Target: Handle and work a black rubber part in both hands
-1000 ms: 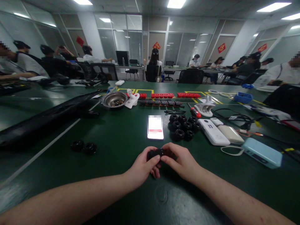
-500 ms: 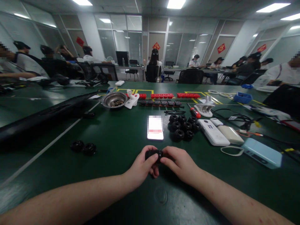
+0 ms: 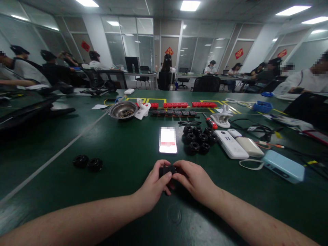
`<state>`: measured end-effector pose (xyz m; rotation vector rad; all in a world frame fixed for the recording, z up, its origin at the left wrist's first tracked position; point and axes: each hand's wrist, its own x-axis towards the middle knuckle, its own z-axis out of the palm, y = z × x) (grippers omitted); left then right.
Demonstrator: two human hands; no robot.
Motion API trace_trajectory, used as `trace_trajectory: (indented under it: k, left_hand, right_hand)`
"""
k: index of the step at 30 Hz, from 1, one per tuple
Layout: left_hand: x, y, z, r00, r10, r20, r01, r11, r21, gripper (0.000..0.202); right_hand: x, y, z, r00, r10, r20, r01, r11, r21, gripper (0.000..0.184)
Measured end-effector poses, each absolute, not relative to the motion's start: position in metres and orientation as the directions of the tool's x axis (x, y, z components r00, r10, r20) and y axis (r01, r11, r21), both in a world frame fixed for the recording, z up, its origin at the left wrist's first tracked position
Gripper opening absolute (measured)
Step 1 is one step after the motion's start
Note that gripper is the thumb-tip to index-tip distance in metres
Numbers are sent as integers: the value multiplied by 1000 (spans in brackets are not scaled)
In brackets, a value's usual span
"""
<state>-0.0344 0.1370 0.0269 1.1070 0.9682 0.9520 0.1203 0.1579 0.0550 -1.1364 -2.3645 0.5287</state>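
Observation:
In front of my body, my left hand (image 3: pixel 155 182) is wrapped round a small black cylindrical part (image 3: pixel 166 170), thumb on its near side. My right hand (image 3: pixel 193 176) pinches the right end of the same part with thumb and fingertips. Fingers cover much of it, so its exact kind is hidden. Just beyond my hands lies a phone (image 3: pixel 167 140) with a bright screen. Several black ring-shaped parts (image 3: pixel 203 137) are grouped to the right of the phone. Two more black ring-shaped parts (image 3: pixel 95 164) lie to the left of my hands.
A metal bowl (image 3: pixel 123 110) holds small brassy pieces. Red trays (image 3: pixel 175 105) stand behind a black strip of parts (image 3: pixel 174 113). A screwdriver (image 3: pixel 211 122), white power bank (image 3: pixel 231 144), light-blue box (image 3: pixel 283 166) and cables lie right. A black bag (image 3: pixel 30 109) lies left; several people sit beyond.
My right fingers have shifted slightly on the black part, still held by both hands. The long black bag on the left has drawn back leftward. The view has turned slightly right.

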Motion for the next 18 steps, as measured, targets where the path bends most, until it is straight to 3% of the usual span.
trace_trajectory:
  k: [5, 10, 15, 18]
  left_hand:
    - [-33, 138, 32, 316, 930, -188, -126, 237, 963, 28]
    - [-34, 137, 31, 294, 941, -169, -163, 224, 961, 29]
    - [-35, 141, 28, 327, 925, -196, -182, 265, 947, 32]
    - [-34, 143, 29, 323, 921, -219, -164, 283, 945, 31]
  right_hand:
    - [122, 154, 58, -548, 789, 278, 583, 598, -550, 22]
    - [122, 157, 58, -483, 865, 134, 666, 462, -585, 19]
    - [121, 157, 57, -565, 811, 150, 618, 537, -575, 14]
    - [122, 155, 59, -603, 772, 200, 549, 584, -598, 32]
